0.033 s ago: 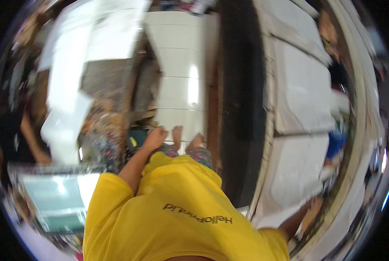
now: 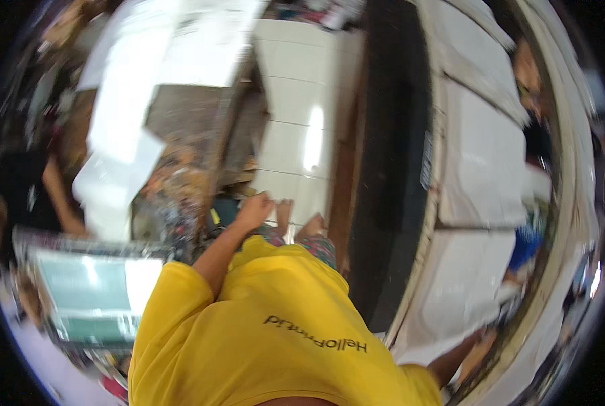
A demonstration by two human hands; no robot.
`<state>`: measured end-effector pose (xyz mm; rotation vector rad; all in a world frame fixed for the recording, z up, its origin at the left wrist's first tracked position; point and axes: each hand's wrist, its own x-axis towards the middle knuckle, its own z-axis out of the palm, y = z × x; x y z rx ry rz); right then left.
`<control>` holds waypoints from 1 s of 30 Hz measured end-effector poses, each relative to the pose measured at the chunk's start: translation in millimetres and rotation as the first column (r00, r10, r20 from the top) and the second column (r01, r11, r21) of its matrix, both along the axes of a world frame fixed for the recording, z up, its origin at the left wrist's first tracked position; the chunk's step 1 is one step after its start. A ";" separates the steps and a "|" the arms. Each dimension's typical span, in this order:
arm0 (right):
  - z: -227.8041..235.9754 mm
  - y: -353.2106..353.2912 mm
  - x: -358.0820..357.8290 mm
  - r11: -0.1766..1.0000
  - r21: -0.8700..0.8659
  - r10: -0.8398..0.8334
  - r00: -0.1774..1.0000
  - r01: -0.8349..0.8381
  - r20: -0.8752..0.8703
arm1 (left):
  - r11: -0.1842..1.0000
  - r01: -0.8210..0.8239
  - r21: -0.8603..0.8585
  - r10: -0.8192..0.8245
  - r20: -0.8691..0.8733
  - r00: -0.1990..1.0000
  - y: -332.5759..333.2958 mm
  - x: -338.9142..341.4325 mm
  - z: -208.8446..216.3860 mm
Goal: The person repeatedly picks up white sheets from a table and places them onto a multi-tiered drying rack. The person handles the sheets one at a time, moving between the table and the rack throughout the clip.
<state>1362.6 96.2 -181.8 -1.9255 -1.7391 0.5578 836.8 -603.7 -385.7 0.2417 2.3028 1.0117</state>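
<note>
Flat white panels (image 2: 484, 159) are laid end to end in a row on the right, their surfaces faintly creased. The nearest panel (image 2: 451, 284) is placed beside the right hand (image 2: 477, 344); contact cannot be made out. Near the left hand (image 2: 253, 211), a dark, yellow-marked object (image 2: 227, 208) is seen, blurred.

Bright yellow short-sleeved cloth T-shirt (image 2: 248, 352) with dark printed lettering, over multicoloured patterned cloth legwear (image 2: 320, 252).
On my feed, one line of dark letters (image 2: 316, 333) runs across the chest, upside down to me; the loose fabric creases along the side, and a curved yellow neckband (image 2: 295, 394) edges the collar. I see wide yellow sleeves (image 2: 174, 298), a bare left hand (image 2: 255, 211), pink and green tones in the blurred legwear, and bare feet (image 2: 311, 227).
</note>
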 end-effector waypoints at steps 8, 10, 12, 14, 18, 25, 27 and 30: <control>31.1 -20.5 -169.6 0.951 0.218 0.240 0.968 -0.219 -0.076 | 0.892 -0.420 0.168 0.417 -0.664 0.621 -6.4 -101.7 136.5; 33.6 -50.5 -221.5 0.909 0.200 0.399 0.904 -0.367 -0.154 | 0.822 -0.567 0.055 0.361 -0.820 0.444 -32.9 -133.5 143.0; 29.9 -87.4 -278.1 0.836 0.172 0.549 0.792 -0.521 -0.268 | 0.654 -0.748 -0.114 0.313 -0.859 0.405 -71.5 -159.2 142.5; 30.4 -144.9 -340.2 0.733 0.181 0.675 0.668 -0.656 -0.314 | 0.501 -0.821 -0.275 0.322 -0.821 0.472 -108.0 -171.7 136.2; 15.3 -230.8 -410.7 0.608 0.060 0.735 0.533 -0.792 -0.419 | 0.468 -0.788 -0.401 0.524 -0.592 0.613 -142.9 -189.8 135.5; -17.3 -378.7 -472.8 0.313 -0.134 0.736 0.329 -0.940 -0.592 | 0.844 -0.522 -0.127 0.336 -0.633 0.698 -42.3 -160.7 155.5; -32.4 -403.8 -484.0 0.189 -0.107 0.794 0.215 -0.976 -0.569 | 0.926 -0.377 -0.007 0.303 -0.582 0.755 11.8 -127.5 163.7; -15.6 -431.7 -500.8 -0.036 -0.217 0.639 0.145 -0.975 -0.755 | 0.980 -0.167 0.111 0.200 -0.492 0.847 71.9 -80.0 168.6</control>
